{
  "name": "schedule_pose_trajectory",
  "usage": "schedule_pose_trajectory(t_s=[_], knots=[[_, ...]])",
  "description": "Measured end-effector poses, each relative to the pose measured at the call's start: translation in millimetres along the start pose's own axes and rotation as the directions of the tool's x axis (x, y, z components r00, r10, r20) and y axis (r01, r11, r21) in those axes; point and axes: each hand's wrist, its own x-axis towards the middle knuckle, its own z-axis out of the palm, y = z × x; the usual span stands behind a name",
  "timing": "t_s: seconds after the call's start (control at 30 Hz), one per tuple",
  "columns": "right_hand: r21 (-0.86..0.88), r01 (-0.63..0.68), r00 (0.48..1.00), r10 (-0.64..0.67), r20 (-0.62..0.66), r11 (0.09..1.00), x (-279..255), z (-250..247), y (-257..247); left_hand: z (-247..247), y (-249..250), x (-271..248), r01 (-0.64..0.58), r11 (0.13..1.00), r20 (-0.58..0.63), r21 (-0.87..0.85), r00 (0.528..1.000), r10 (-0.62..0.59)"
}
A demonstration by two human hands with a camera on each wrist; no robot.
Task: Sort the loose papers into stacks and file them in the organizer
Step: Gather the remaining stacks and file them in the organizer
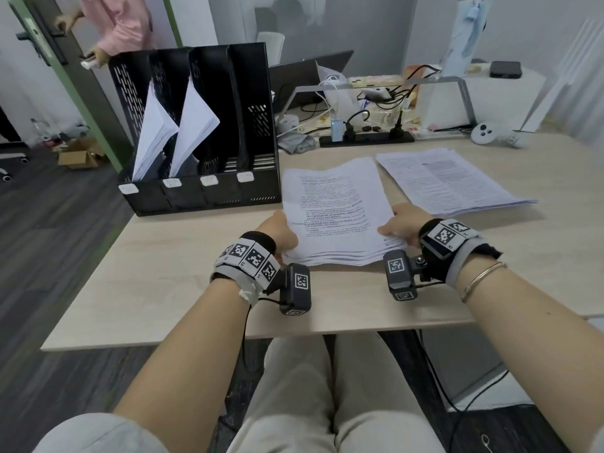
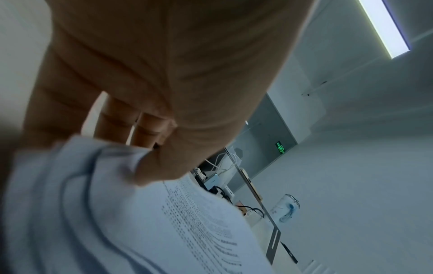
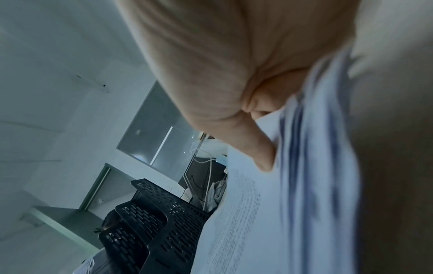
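Both hands, left hand (image 1: 283, 231) & right hand (image 1: 399, 223), pinch paper stack (image 1: 333, 210) edges, thumbs on top; we square it w/ even grip before filing in organizer (image 1: 196, 132).

On the table (image 1: 183, 289), your organizer (image 1: 196, 132) stands far left with paper bundles (image 1: 176, 129) in its two leftmost slots. The near stack (image 1: 330, 214) lies just right of it, the second stack (image 1: 451, 178) farther right, the power strip (image 1: 366, 138) behind both.
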Motion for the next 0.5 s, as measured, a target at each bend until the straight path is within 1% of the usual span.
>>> schedule_pose_trajectory(t_s=[0.07,0.13,0.2,0.27,0.37,0.5], knots=[[0.013,0.071,0.995,-0.070,-0.066,0.997,-7.5,-3.0,-3.1,-1.7,1.0,5.6,0.018,0.996,-0.002,-0.082,1.000,-0.019],[0.082,0.135,0.985,-0.124,-0.123,0.987,-8.8,-7.6,-0.1,-3.1,2.8,10.4,0.029,0.993,0.009,-0.117,1.000,-0.028],[0.162,0.170,0.973,-0.139,-0.185,0.972,-9.3,-14.1,4.5,-2.6,4.3,16.3,0.014,0.983,0.002,-0.186,1.000,-0.014],[0.213,0.198,0.966,-0.153,-0.210,0.957,-8.4,-20.3,8.5,-2.8,7.4,23.8,-0.025,0.959,-0.027,-0.282,0.999,0.018],[0.244,0.222,0.960,-0.168,-0.223,0.944,-11.3,-23.7,10.6,-6.3,15.9,28.8,-0.154,0.923,-0.155,-0.352,0.982,0.105],[0.293,0.249,0.952,-0.177,-0.251,0.923,-18.7,-24.3,11.6,-2.2,26.0,31.3,-0.287,0.869,-0.360,-0.403,0.923,0.138]])
